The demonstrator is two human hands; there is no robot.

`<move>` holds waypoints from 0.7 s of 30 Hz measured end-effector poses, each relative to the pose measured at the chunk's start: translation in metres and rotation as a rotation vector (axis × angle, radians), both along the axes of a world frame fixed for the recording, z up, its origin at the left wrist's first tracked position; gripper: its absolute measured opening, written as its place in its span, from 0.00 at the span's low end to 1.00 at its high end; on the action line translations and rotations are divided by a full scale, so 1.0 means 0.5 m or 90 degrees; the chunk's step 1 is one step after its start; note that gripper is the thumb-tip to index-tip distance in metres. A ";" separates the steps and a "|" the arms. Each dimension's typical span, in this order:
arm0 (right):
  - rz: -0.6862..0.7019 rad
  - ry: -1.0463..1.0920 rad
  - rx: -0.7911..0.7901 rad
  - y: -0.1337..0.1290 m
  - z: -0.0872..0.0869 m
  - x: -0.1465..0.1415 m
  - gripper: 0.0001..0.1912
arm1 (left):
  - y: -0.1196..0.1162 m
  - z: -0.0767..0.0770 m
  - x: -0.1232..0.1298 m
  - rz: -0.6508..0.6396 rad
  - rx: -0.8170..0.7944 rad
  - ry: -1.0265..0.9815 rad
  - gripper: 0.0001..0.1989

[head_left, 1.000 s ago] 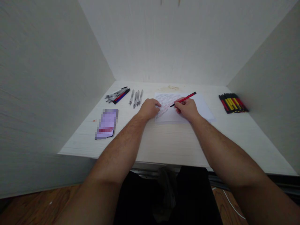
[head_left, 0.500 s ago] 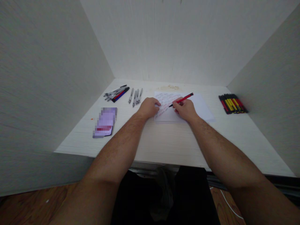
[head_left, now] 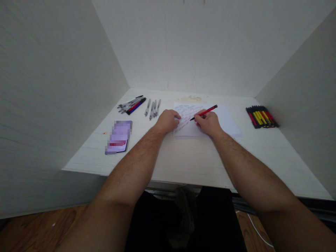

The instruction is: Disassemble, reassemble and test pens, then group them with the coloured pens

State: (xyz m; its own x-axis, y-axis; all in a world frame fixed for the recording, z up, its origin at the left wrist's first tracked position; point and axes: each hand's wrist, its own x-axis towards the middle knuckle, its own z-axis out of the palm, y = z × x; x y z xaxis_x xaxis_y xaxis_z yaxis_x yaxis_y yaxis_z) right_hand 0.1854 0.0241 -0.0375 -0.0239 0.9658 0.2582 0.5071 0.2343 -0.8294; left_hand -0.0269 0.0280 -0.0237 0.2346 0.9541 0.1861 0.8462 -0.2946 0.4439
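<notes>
The red pen (head_left: 207, 111) is in the right hand (head_left: 208, 123), gripped between the fingertips, its dark tip down and to the left at the paper (head_left: 187, 130) and its black end slanting up and to the right above the hand. The tip points into the space between the two hands; whether it touches the paper cannot be told. The left hand (head_left: 167, 121) lies to the left of the pen, well short of it, resting on the left edge of the paper with its fingers close together and the thumb slightly apart; it holds no pen. The paper carries slanting rows of greyish and reddish marks, too blurred to read, across its far and left parts, while its near part is bare. More white paper (head_left: 229, 120) shows to the right of the right hand.

Beyond the left hand, to the left, lie a few clear pens (head_left: 153, 109) side by side, and farther left a looser pile of pens (head_left: 132, 104), clear, red and blue. Nearer, on the left, is a phone (head_left: 119, 137) with a pixelated screen. At the far right of the white table (head_left: 191, 161) sits a row of red and yellow pens (head_left: 261, 117) with black ends.
</notes>
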 end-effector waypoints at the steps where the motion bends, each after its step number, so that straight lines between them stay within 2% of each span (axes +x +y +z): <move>1: 0.003 0.002 0.000 0.000 -0.001 0.000 0.10 | 0.000 0.000 0.000 -0.002 0.000 0.001 0.13; 21: -0.025 -0.013 -0.012 -0.001 0.006 0.000 0.10 | 0.001 -0.001 0.000 -0.001 0.004 0.004 0.13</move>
